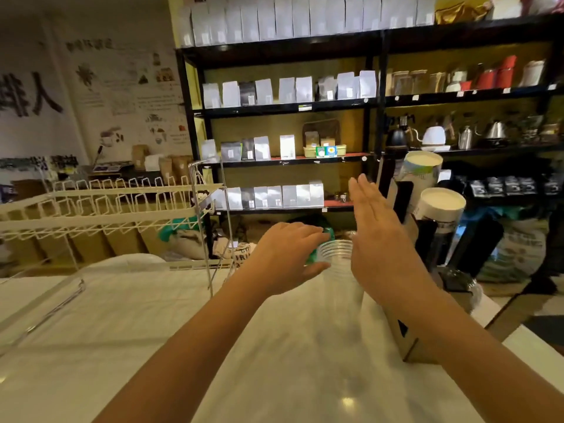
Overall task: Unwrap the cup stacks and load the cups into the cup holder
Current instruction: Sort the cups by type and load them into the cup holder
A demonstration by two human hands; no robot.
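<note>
A stack of clear plastic cups (338, 261) stands upright on the white marble counter (152, 331), its open rim facing me. My left hand (285, 257) curls around the top of the stack from the left, with something green under its fingers. My right hand (378, 236) is flat, fingers straight and together, held just right of the stack's rim without gripping it. The cup holder (427, 239), a brown and black angled rack, stands to the right with two stacks of white paper cups (439, 206) leaning in it.
A white wire dish rack (106, 203) on a clear acrylic stand occupies the counter's left side. Black shelves (290, 108) with white bags and kettles fill the background. The counter's right edge drops off beside the holder.
</note>
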